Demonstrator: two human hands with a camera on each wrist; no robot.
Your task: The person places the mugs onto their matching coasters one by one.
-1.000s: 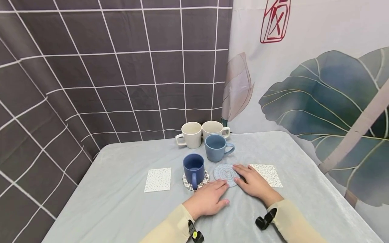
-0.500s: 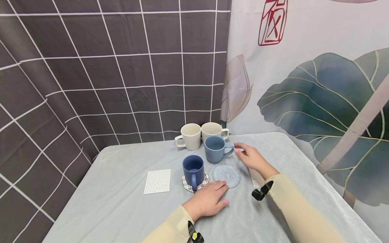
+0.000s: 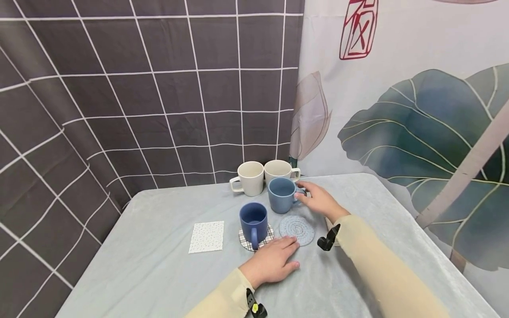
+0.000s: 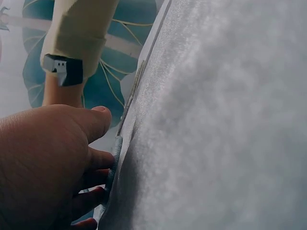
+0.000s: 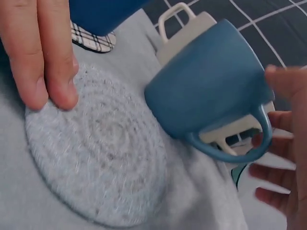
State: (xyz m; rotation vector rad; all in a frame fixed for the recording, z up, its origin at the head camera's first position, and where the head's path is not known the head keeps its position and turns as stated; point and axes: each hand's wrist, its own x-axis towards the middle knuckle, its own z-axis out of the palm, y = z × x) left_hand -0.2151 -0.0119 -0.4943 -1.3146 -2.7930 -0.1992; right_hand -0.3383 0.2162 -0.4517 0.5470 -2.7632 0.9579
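Note:
A light blue mug [image 3: 281,194] stands upright behind a round woven light blue coaster [image 3: 296,229]. My right hand [image 3: 318,201] is at that mug's handle, fingers loosely bent around the outside and thumb near the rim; the right wrist view shows no firm grip on the handle [image 5: 230,155]. My left hand [image 3: 272,260] lies flat, its fingertips resting on the coaster's near-left edge. To the left, a dark blue mug [image 3: 253,221] sits on a round checked coaster [image 3: 243,240], handle toward me.
Two cream mugs [image 3: 251,176] stand at the table's back edge, just behind the light blue mug. A square speckled coaster [image 3: 207,237] lies on the left. Another square one is mostly hidden under my right forearm. Grey cloth covers the table [image 3: 151,247].
My right hand has lifted off the woven coaster, moved up past the right square coaster, then swung left to the light blue mug's handle. My left hand has stayed in place.

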